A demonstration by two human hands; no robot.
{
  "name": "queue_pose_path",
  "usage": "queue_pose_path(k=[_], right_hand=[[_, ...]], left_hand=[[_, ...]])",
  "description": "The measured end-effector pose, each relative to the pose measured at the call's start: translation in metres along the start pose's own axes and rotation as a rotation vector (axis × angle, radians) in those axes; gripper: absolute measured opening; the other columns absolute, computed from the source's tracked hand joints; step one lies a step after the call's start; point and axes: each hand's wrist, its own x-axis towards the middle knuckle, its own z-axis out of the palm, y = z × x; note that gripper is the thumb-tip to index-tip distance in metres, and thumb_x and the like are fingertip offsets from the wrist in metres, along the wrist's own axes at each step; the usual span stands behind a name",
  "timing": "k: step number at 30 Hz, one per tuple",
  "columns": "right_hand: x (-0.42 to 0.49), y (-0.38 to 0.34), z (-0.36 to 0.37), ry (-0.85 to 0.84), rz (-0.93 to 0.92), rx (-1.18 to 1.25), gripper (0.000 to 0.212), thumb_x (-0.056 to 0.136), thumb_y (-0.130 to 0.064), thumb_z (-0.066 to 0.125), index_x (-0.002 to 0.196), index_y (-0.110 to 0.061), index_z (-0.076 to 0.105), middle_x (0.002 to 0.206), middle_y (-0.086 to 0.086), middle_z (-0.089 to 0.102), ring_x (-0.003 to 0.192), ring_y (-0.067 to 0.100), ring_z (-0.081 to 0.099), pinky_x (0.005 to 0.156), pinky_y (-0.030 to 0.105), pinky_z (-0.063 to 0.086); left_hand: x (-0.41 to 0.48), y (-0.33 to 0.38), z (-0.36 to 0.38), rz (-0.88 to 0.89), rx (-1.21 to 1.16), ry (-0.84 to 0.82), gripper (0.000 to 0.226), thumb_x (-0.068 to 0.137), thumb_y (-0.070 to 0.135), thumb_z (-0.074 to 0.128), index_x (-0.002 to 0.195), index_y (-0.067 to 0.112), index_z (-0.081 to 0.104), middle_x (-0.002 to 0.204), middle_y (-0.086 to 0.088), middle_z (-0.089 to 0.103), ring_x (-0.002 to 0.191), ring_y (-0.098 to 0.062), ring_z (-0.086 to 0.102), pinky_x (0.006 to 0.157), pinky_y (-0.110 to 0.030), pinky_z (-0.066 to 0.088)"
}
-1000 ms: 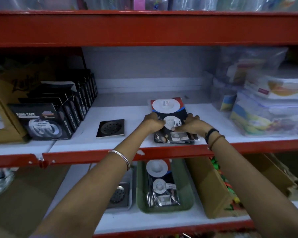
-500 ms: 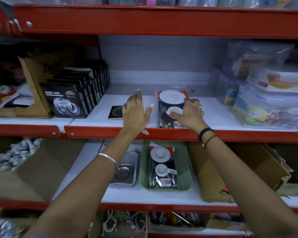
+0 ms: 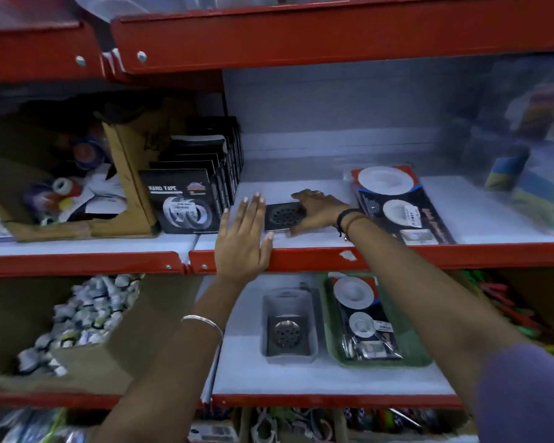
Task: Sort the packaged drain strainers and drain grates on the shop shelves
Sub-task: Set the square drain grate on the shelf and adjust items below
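Note:
A square dark drain grate lies flat on the middle shelf. My right hand closes on its right edge, thumb at the front and fingers over the back. My left hand hovers flat with spread fingers just left of the grate, holding nothing. A packaged drain strainer set with white discs lies to the right on the same shelf. On the lower shelf, a grey tray holds another drain grate, and a green tray holds a second strainer package.
Black tape boxes stand in a row left of the grate, beside a brown cardboard box of rolls. Clear plastic containers fill the right of the shelf. A carton of small white packets sits at lower left.
My right hand let go of the strainer package and moved left onto the drain grate. My left hand stayed open beside the grate. The view shifted left and closer.

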Motion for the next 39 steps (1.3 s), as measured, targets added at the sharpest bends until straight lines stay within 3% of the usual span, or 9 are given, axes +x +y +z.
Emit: queue_pose_path(k=[5,8,13,16,20,23,26,30,39], right_hand=[[0.025,0.001,-0.011,-0.135,0.004,0.079,0.09,0.066,-0.054,0.077,0.139,-0.017,0.039,0.14,0.001,0.045,0.126,0.022,0.046,0.104,0.033,0.036],[0.022,0.005,-0.019,-0.049,-0.027,0.097,0.08,0.061,-0.058,0.076,0.125,-0.019,0.049,0.121,-0.003,0.052,0.117,0.025,0.052,0.091,0.032,0.04],[-0.043,-0.004,-0.056,0.137,-0.11,0.264,0.08,0.07,-0.047,0.077,0.137,-0.023,0.042,0.133,-0.006,0.05,0.119,0.011,0.046,0.097,0.026,0.033],[-0.112,-0.013,-0.06,-0.045,-0.265,0.336,0.072,0.063,-0.051,0.078,0.127,-0.031,0.051,0.124,-0.018,0.056,0.111,-0.008,0.051,0.099,0.02,0.036],[-0.154,-0.01,-0.014,-0.475,-0.339,0.43,0.07,0.065,-0.039,0.081,0.127,-0.022,0.054,0.122,-0.006,0.064,0.109,0.008,0.062,0.093,0.019,0.048],[-0.133,-0.001,0.045,-0.541,-0.219,0.27,0.063,0.062,-0.055,0.078,0.114,-0.026,0.059,0.111,-0.007,0.066,0.103,0.013,0.062,0.093,0.031,0.05],[-0.083,0.011,0.111,-0.509,-0.101,0.144,0.056,0.058,-0.064,0.075,0.089,-0.02,0.059,0.084,-0.006,0.064,0.082,0.02,0.062,0.069,0.031,0.049],[-0.02,0.02,0.195,-0.41,0.0,0.046,0.094,0.052,-0.071,0.072,0.126,-0.018,0.051,0.131,0.0,0.057,0.117,0.024,0.055,0.092,0.031,0.047],[-0.011,0.017,0.258,-0.308,-0.002,-0.158,0.106,0.065,-0.055,0.076,0.147,-0.01,0.025,0.155,0.015,0.03,0.142,0.033,0.028,0.118,0.044,0.021]], left_hand=[[-0.003,-0.002,0.007,0.025,0.002,0.078,0.063,0.091,0.04,0.028,0.147,0.011,0.026,0.155,-0.006,0.03,0.143,-0.02,0.026,0.116,-0.046,0.018],[-0.004,-0.002,0.008,0.028,0.015,0.102,0.063,0.092,0.04,0.028,0.147,0.011,0.024,0.155,-0.005,0.029,0.144,-0.019,0.023,0.116,-0.045,0.015],[-0.004,0.0,0.009,0.008,0.042,0.109,0.062,0.093,0.041,0.021,0.147,0.009,0.022,0.155,-0.006,0.029,0.144,-0.019,0.024,0.117,-0.043,0.011],[-0.008,0.0,0.011,-0.018,0.061,0.138,0.061,0.095,0.039,0.015,0.147,0.008,0.022,0.155,-0.007,0.029,0.143,-0.019,0.025,0.119,-0.04,0.004],[-0.008,-0.002,0.016,-0.03,0.095,0.17,0.06,0.095,0.037,0.02,0.147,0.008,0.022,0.155,-0.008,0.028,0.144,-0.019,0.024,0.119,-0.039,0.002],[-0.007,-0.003,0.022,-0.048,0.103,0.231,0.06,0.093,0.036,0.026,0.146,0.007,0.025,0.153,-0.009,0.032,0.143,-0.02,0.026,0.119,-0.039,0.006],[-0.008,-0.002,0.025,-0.057,0.107,0.287,0.06,0.094,0.037,0.023,0.145,0.007,0.027,0.152,-0.01,0.035,0.142,-0.02,0.028,0.119,-0.04,0.009],[-0.008,-0.004,0.03,-0.053,0.114,0.327,0.06,0.093,0.036,0.023,0.145,0.006,0.026,0.151,-0.011,0.037,0.141,-0.021,0.03,0.119,-0.04,0.012],[-0.007,-0.002,0.027,-0.049,0.128,0.342,0.058,0.094,0.033,0.022,0.144,0.005,0.028,0.15,-0.011,0.038,0.141,-0.023,0.031,0.12,-0.037,0.008]])
